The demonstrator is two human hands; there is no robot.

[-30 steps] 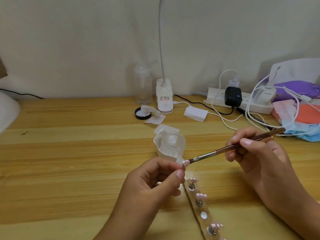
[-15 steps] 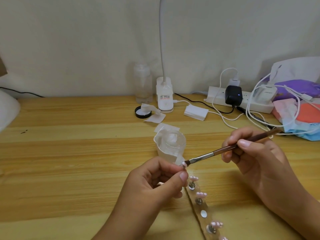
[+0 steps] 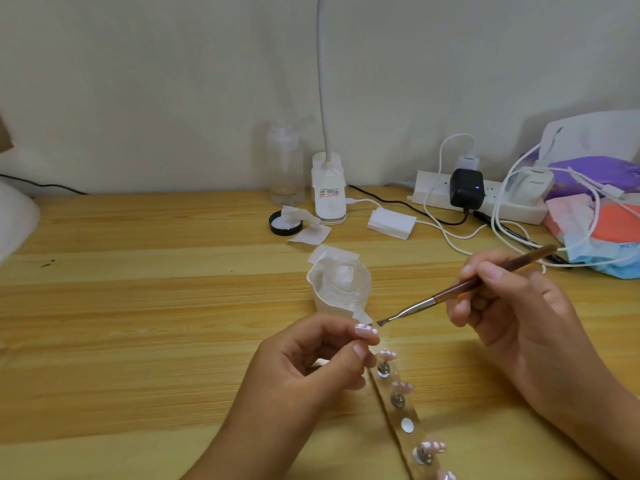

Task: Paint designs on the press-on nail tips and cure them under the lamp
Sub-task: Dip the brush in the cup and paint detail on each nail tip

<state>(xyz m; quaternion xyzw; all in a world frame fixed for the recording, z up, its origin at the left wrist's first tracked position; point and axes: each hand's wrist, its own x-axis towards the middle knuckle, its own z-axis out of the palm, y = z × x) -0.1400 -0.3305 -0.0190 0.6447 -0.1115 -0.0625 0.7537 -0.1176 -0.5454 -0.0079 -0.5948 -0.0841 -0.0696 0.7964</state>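
Left hand [image 3: 311, 370] pinch below nail tip [image 3: 364, 330]

Power strip [image 3: 429, 192], black adapter [image 3: 466, 189] — blue mask [image 3: 586, 244], bottle [image 3: 285, 168]

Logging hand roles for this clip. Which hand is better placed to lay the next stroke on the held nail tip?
Right. The right hand holds the brush, its bristles close beside the nail tip; the left hand is taken up holding that tip.

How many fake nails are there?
5: one nail pinched by the left hand; four on the strip, two each side of its gap. More may hide below.
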